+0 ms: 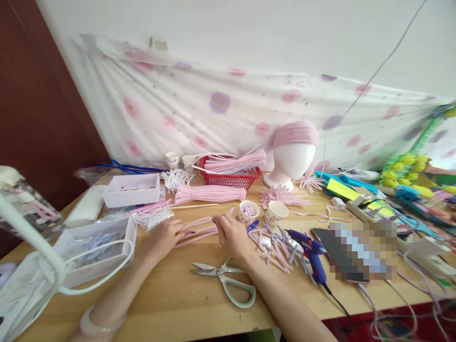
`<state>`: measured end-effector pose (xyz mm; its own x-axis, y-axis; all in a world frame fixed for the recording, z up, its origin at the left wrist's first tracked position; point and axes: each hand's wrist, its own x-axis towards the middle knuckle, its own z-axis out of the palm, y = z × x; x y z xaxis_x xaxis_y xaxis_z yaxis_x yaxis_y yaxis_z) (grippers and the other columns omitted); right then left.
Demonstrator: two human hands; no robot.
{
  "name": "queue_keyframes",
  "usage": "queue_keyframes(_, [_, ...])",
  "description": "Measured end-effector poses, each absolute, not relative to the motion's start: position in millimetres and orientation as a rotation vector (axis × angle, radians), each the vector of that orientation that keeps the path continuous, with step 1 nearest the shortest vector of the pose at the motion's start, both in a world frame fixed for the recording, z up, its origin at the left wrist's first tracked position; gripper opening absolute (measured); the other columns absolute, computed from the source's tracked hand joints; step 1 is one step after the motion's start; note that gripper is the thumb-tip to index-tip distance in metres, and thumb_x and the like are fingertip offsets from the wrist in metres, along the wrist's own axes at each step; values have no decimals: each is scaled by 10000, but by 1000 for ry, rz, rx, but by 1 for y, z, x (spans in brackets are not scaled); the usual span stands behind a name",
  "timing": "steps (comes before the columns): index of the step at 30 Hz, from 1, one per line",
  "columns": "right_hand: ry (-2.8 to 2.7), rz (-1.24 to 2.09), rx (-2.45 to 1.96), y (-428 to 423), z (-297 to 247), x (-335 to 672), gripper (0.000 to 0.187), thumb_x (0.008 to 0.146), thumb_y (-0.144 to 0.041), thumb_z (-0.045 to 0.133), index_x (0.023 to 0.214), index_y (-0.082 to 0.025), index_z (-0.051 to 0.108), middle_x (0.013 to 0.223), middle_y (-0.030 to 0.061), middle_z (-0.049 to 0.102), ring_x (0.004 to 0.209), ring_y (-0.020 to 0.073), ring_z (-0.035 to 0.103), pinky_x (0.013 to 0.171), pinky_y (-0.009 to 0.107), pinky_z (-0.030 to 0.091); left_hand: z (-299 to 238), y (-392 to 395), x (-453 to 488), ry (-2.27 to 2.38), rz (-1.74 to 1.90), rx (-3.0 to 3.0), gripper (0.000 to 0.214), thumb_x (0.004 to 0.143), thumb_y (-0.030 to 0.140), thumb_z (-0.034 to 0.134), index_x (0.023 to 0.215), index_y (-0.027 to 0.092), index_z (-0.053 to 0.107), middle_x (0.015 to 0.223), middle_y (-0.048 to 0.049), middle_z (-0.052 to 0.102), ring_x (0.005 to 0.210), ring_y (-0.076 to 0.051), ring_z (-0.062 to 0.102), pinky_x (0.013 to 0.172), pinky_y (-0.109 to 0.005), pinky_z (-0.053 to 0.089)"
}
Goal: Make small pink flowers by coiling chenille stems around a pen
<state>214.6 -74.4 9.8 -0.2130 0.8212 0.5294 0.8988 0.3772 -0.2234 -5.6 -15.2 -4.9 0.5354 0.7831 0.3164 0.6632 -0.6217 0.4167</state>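
Observation:
Several pink pipe cleaners (201, 232) lie stretched between my two hands, some of them bent into loops. My left hand (170, 236) has its fingers closed on their left ends. Closed on the right ends is my right hand (231, 233), wearing a ring. Scissors (228, 273) with pale handles lie partly spread on the table, just below my right hand and forearm. A blue pen (252, 226) and a paper cup of small pink pieces (248, 212) are close to that hand's right side. Cut pink and grey pipe cleaner pieces (276, 251) are scattered farther right.
A blue glue gun (309, 254) and a phone (338, 261) lie to the right, with cables. Behind stand a red basket (231, 179), a pink pipe cleaner bundle (210, 194) and a foam head (292, 159). White boxes (131, 190) and a white lamp arm (39, 242) occupy the left.

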Motion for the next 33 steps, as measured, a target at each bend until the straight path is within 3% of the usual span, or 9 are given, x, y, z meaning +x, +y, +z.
queue_keyframes(7, [-1957, -322, -1601, -75, 20, 218, 374, 996, -272, 300, 801, -165, 602, 715, 76, 651, 629, 163, 599, 544, 240, 331, 6, -21, -10, 1259, 928, 2438, 378, 922, 338, 350, 618, 197, 526, 627, -9, 567, 621, -156, 541, 612, -251, 372])
queue_keyframes(12, [-2037, -336, -1655, -75, 18, 215, 416, 1002, -297, 300, 724, -165, 580, 573, 53, 638, 504, 140, 560, 496, 248, 222, 8, -26, -5, 1414, 1153, 2266, 383, 905, 365, 372, 556, 208, 392, 474, 44, 383, 478, -126, 408, 522, -241, 299])
queue_keyframes(20, [-2020, -371, -1460, -76, 10, 209, 391, 977, -335, 355, 675, -175, 544, 511, 24, 598, 440, 120, 503, 483, 247, 190, 6, -38, 7, 1231, 1025, 2350, 316, 881, 385, 412, 659, 194, 530, 558, 23, 544, 548, -134, 520, 565, -226, 350])
queue_keyframes(25, [-1784, -417, -1481, -73, 14, 222, 421, 991, -314, 264, 663, -187, 496, 525, 38, 561, 469, 144, 488, 508, 265, 233, 10, -32, -3, 1465, 1204, 2210, 307, 906, 398, 369, 754, 190, 536, 509, 42, 471, 482, -135, 462, 516, -236, 326])
queue_keyframes(27, [-1671, -432, -1477, -73, 17, 229, 414, 995, -317, 227, 702, -195, 493, 551, 35, 553, 487, 158, 480, 518, 271, 252, 9, -31, -3, 1398, 1153, 2278, 276, 867, 440, 460, 826, 185, 558, 590, 22, 546, 550, -151, 525, 549, -241, 386])
queue_keyframes(29, [-1555, -443, -1471, -72, 19, 237, 409, 998, -331, 191, 735, -206, 478, 582, 32, 544, 517, 171, 479, 529, 274, 274, 5, -30, 0, 1257, 1020, 2459, 324, 786, 458, 589, 950, 178, 590, 846, -48, 651, 778, -206, 612, 690, -287, 467])
queue_keyframes(31, [-1441, -449, -1470, -71, 21, 245, 409, 1000, -348, 160, 730, -220, 440, 592, 24, 524, 534, 178, 475, 534, 276, 289, 0, -27, 3, 1195, 877, 2623, 378, 747, 402, 653, 1048, 179, 603, 1057, -97, 644, 963, -259, 604, 819, -353, 477])
queue_keyframes(33, [-1337, -433, -1456, -70, 24, 253, 402, 1000, -364, 156, 709, -231, 398, 581, 12, 499, 534, 178, 468, 535, 276, 299, -3, -24, 5, 1259, 810, 2680, 278, 791, 290, 606, 1044, 174, 621, 1040, -106, 651, 966, -271, 606, 842, -388, 473])
